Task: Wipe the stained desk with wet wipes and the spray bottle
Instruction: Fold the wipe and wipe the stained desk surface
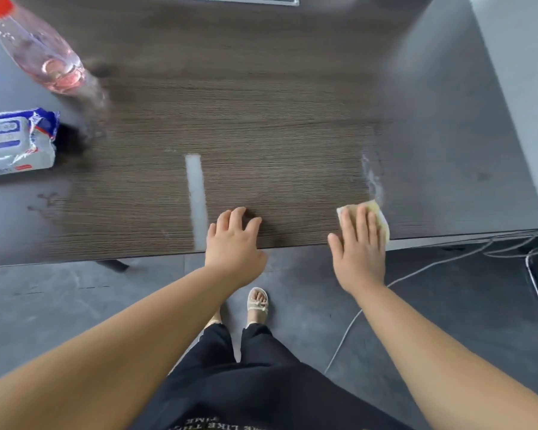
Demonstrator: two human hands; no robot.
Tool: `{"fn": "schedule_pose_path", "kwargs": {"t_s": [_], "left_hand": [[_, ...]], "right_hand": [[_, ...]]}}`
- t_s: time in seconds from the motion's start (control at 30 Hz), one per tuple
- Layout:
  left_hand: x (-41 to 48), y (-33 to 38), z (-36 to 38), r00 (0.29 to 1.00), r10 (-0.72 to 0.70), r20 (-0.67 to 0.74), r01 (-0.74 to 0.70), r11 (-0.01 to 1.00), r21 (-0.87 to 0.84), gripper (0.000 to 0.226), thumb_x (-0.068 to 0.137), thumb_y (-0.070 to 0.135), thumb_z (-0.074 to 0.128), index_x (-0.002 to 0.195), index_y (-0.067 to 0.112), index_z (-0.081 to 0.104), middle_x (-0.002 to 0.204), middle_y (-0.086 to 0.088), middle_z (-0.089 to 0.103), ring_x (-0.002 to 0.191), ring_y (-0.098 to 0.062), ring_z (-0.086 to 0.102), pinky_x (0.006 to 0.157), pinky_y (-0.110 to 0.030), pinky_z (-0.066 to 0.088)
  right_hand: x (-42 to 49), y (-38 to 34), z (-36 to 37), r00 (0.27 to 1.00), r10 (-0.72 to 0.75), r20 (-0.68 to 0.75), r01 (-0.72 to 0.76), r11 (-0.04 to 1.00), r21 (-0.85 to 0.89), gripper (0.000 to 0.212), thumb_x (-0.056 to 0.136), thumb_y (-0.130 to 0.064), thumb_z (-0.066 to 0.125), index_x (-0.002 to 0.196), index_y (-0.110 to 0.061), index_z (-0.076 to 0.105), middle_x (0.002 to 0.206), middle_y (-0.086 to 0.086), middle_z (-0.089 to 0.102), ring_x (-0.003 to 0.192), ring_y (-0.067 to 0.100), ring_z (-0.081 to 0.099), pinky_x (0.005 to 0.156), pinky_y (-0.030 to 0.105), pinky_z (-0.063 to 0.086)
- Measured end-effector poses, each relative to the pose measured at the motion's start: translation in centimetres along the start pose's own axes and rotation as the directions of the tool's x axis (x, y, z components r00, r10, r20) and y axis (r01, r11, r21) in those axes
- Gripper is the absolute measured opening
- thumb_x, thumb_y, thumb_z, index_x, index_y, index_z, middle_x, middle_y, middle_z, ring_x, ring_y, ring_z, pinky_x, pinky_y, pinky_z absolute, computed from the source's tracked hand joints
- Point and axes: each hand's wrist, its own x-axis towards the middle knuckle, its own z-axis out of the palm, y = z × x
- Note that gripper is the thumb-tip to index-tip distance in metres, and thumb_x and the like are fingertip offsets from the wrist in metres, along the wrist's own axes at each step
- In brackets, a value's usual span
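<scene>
The right hand lies flat, fingers straight, pressing a yellowish wet wipe onto the bench at its near edge. The left hand rests loosely curled and empty beside it. A whitish smear runs straight away from the wipe's far side, so the right hand is nearer. The spray bottle and wipes pack sit well apart at far left.

Indoor workrm, office-type: wood-grain desk, grey tiled floor, cables trailing on floor by desk.
</scene>
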Motion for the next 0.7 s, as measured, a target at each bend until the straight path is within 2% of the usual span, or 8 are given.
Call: {"fn": "schedule_pose_path", "kwargs": {"t_s": [0.07,0.17,0.3,0.4,0.5,0.57,0.63,0.7], "left_hand": [[0.0,0.0,-0.1,1.000,-0.005,0.012,0.005,1.000,0.011,0.060,0.089,0.034,0.048,0.144,0.025,0.025,0.154,-0.006,0.010,0.140,-0.029,0.008,0.114,-0.043,0.015],[0.2,0.4,-0.7,0.999,-0.021,0.033,0.021,1.000,0.012,0.060,0.089,0.035,0.048,0.144,0.026,0.026,0.152,-0.005,0.014,0.137,-0.030,0.014,0.109,-0.042,0.024],[1.5,1.6,-1.7,0.996,-0.080,0.048,0.079,0.996,0.035,0.058,0.088,0.039,0.048,0.142,0.026,0.029,0.148,-0.004,0.019,0.133,-0.031,0.020,0.103,-0.045,0.030],[3.0,3.6,-2.3,0.999,-0.015,0.033,0.014,0.999,0.045,0.058,0.088,0.038,0.049,0.141,0.023,0.031,0.147,-0.007,0.021,0.134,-0.031,0.021,0.105,-0.045,0.029],[3.7,5.1,-1.9,0.996,0.043,0.074,-0.045,0.999,0.024,0.059,0.088,0.038,0.050,0.142,0.024,0.031,0.148,-0.006,0.020,0.134,-0.030,0.019,0.104,-0.046,0.029],[3.6,5.2,-1.3,0.994,0.050,0.094,-0.055,0.998,0.044,0.060,0.087,0.040,0.050,0.142,0.027,0.029,0.151,-0.005,0.016,0.136,-0.030,0.016,0.105,-0.047,0.028],[3.5,4.9,-0.9,0.994,0.063,0.092,-0.070,0.994,0.079,0.061,0.087,0.040,0.049,0.143,0.028,0.027,0.153,-0.004,0.013,0.138,-0.029,0.013,0.107,-0.048,0.025],[3.5,4.6,-0.9,0.994,0.076,0.085,-0.083,0.993,0.085,0.061,0.087,0.040,0.049,0.143,0.029,0.028,0.153,-0.002,0.013,0.138,-0.028,0.013,0.108,-0.047,0.024]], "right_hand": [[-0.7,-0.4,0.0,0.995,-0.084,0.051,0.084,0.996,0.008,0.078,0.083,-0.059,-0.001,0.151,-0.024,0.013,0.159,0.007,0.002,0.146,0.027,-0.001,0.116,0.041,-0.005],[3.3,-0.3,-1.2,0.983,-0.159,0.091,0.164,0.985,-0.054,0.068,0.090,-0.058,0.002,0.151,-0.027,0.002,0.159,0.004,-0.007,0.146,0.023,-0.008,0.118,0.041,-0.005],[12.6,-0.8,-3.8,0.985,-0.076,0.152,0.080,0.997,-0.016,0.056,0.100,-0.049,0.012,0.150,-0.030,-0.003,0.158,0.000,-0.015,0.145,0.019,-0.014,0.118,0.039,-0.007],[14.8,-1.0,-4.5,0.981,-0.048,0.190,0.044,0.999,0.027,0.056,0.100,-0.048,0.011,0.150,-0.030,-0.005,0.158,-0.001,-0.017,0.144,0.018,-0.016,0.118,0.039,-0.008],[11.3,0.0,-3.4,0.993,0.030,0.113,-0.038,0.997,0.062,0.058,0.100,-0.048,0.014,0.151,-0.027,-0.003,0.158,0.003,-0.014,0.145,0.021,-0.013,0.118,0.041,-0.005],[6.5,0.1,-1.7,0.998,0.053,0.022,-0.055,0.997,0.061,0.060,0.099,-0.050,0.020,0.151,-0.024,0.006,0.159,0.007,-0.004,0.146,0.026,-0.004,0.118,0.043,-0.001],[1.7,-0.6,-0.4,1.000,-0.008,-0.021,0.009,0.998,0.067,0.065,0.094,-0.052,0.021,0.149,-0.019,0.022,0.158,0.013,0.012,0.145,0.032,0.011,0.116,0.047,0.006],[-0.4,-1.0,0.2,0.991,-0.129,0.043,0.127,0.991,0.043,0.068,0.091,-0.054,0.018,0.148,-0.018,0.027,0.156,0.013,0.018,0.144,0.033,0.016,0.115,0.047,0.009]]}}
